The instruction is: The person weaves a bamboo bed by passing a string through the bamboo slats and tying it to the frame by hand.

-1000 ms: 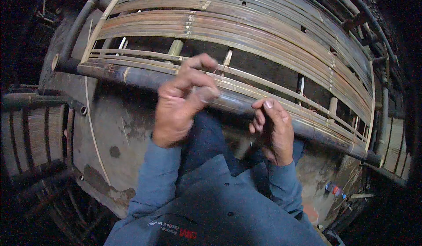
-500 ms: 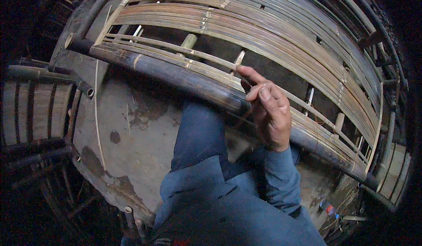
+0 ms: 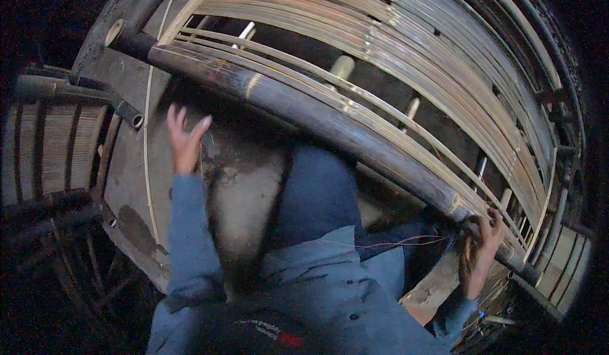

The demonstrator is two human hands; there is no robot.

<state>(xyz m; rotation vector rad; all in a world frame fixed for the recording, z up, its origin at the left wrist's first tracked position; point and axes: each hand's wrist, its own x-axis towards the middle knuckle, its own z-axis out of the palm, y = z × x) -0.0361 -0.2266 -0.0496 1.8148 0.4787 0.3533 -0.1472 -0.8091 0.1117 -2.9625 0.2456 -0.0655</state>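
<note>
A bamboo seat or bench frame spans the view, with a thick dark bamboo pole [image 3: 304, 111] along its near edge. Thin bamboo slats [image 3: 431, 69] lie lengthwise behind a gap, and a few narrow strips [image 3: 285, 66] run close along the pole. My left hand [image 3: 185, 140] is raised over the floor at the left, fingers spread, below the pole's left part. My right hand [image 3: 485, 237] is at the pole's right part, its fingers curled by the strips; what they grip is hidden. A thin thread [image 3: 393, 238] stretches across my lap toward it.
At the left stands another slatted bamboo piece [image 3: 57, 149] with dark poles. A long thin bamboo strip [image 3: 147, 158] crosses the grey floor [image 3: 244, 196]. Cross-pieces [image 3: 342, 69] show in the gap. More slats [image 3: 564, 269] lie at the far right.
My right hand has moved from the strips near the middle to the pole's right part. My left hand has come into view at the left. The view has shifted, and a thread now shows over my lap.
</note>
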